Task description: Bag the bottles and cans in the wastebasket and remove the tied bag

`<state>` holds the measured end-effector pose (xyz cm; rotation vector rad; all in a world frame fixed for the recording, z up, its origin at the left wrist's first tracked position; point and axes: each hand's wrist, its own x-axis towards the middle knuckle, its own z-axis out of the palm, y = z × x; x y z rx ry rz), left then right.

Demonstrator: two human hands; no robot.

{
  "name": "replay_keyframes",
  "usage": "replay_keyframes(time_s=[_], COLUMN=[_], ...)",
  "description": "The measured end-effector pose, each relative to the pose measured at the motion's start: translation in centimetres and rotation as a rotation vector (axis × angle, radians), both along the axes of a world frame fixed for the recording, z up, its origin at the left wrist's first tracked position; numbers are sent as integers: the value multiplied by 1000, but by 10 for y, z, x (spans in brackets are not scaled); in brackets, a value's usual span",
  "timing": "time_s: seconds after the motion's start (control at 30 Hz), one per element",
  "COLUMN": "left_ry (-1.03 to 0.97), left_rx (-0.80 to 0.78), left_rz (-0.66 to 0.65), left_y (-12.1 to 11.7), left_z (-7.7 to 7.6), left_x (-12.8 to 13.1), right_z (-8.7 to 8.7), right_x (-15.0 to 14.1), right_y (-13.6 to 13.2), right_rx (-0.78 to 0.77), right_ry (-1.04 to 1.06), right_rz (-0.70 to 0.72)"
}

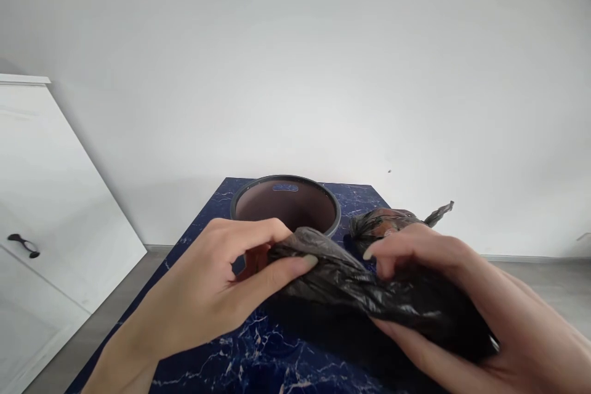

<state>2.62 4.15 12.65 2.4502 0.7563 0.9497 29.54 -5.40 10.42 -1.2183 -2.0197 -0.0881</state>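
Head view: two bare hands over a counter, with a loose black bag stretched between them.
Right hand: the right hand (498, 301) is closed around the bulk of the bag, which runs into the palm; the thumb reaches along its lower edge, while the forefinger curls above the upper edge, its tip apart from the thumb.
Left hand: the left hand (217, 289) has thumb and forefinger clamped on the bag's other end, the thumb on top; a small gap shows between these two fingers nearer the palm.
Bag: the bag (341, 280) is thin, crumpled plastic, held above the counter and in front of the bin.
Counter: the counter (258, 351) is dark blue with white marbled veins, narrowing toward the wall.
Full bag: the full bag (383, 221) lies beyond the right hand, to the right of the bin; something reddish brown shows through its black plastic, and a twisted end points up and right.
Bin: the bin (286, 200) stands near the counter's far edge, dark-rimmed, brownish inside, with an oval slot.
Cabinet: the white cabinet (55, 197) stands at far left, with a black handle (24, 245).
Floor: grey floor (545, 289).
Wall: plain, pale wall (295, 61).
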Motion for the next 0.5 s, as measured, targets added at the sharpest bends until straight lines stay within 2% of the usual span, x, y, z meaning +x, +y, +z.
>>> replay_keyframes(time_s=[0.27,0.4,0.5], left_ry=[-206,-283,-327], left_rx=[-197,-153,-76], left_rz=[73,127,173], left_y=[9,13,14], left_z=[-1,-3,-1], left_x=[5,1,-2], right_z=[-2,1,1], right_x=[2,-5,-6], right_y=[19,18,16], right_rx=[68,133,178], right_ry=[-11,-22,8], right_rz=[-51,11,-11])
